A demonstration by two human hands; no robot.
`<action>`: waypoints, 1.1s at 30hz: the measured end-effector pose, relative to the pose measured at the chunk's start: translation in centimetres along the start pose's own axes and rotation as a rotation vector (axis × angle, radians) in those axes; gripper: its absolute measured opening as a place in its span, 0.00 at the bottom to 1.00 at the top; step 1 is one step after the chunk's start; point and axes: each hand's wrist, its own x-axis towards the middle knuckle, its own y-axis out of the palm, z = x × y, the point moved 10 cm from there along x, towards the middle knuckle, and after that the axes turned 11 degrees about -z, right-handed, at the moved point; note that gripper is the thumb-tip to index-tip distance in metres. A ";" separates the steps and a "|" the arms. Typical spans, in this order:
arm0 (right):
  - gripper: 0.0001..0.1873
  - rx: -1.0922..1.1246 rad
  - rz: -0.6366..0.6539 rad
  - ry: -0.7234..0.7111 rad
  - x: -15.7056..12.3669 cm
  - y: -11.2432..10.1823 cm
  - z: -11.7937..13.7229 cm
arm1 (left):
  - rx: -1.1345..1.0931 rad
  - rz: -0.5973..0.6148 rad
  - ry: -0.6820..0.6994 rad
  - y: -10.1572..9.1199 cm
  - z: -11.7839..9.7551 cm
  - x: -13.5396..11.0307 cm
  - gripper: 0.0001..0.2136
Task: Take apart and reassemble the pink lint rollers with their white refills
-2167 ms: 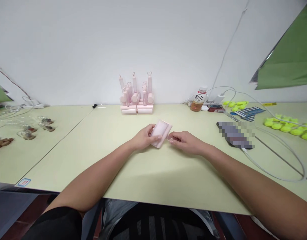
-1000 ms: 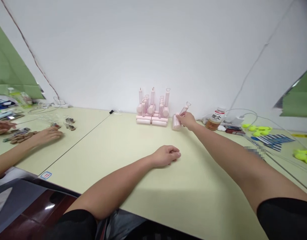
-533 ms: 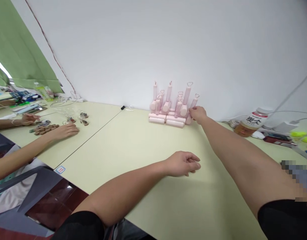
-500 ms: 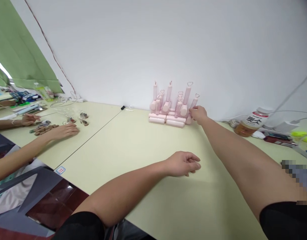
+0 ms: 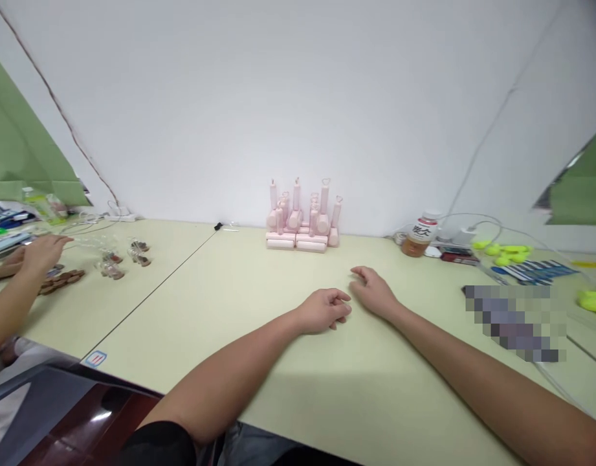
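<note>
A cluster of pink lint rollers (image 5: pixel 321 223), with upright handles and heart-shaped loops, stands by the wall at the back of the table. In front of it are my two hands. My left hand (image 5: pixel 324 309) hovers over or rests on the tabletop, fingers loosely bent and apart, holding nothing. Just to its right, my right hand (image 5: pixel 373 291) has its fingers slightly curled with nothing visible in them. Neither hand touches the rollers.
At the left a co-worker's hand (image 5: pixel 48 252) is near brown round pieces (image 5: pixel 62 281) and small plastic-wrapped items (image 5: pixel 113 265). To the right stand a labelled bottle (image 5: pixel 419 236), cables, yellow-green objects (image 5: pixel 508 252) and a blurred-out object (image 5: pixel 514 323). A black clip (image 5: pixel 218 226) lies on the table seam.
My right hand has let go of the rightmost pink roller and drawn back toward my left hand. The roller stays standing with the others. The view has turned to the right.
</note>
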 end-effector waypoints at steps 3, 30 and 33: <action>0.14 -0.018 0.084 -0.126 -2.7 0.2 2.3 | 0.020 0.014 0.030 -0.1 -0.4 -0.1 0.16; 0.11 -0.115 0.303 -0.459 -6.2 1.5 6.8 | 0.079 0.018 0.062 -0.6 -1.0 -0.3 0.13; 0.11 -0.105 0.296 -0.459 -6.2 1.4 6.9 | 0.078 0.017 0.058 -0.6 -0.9 -0.2 0.14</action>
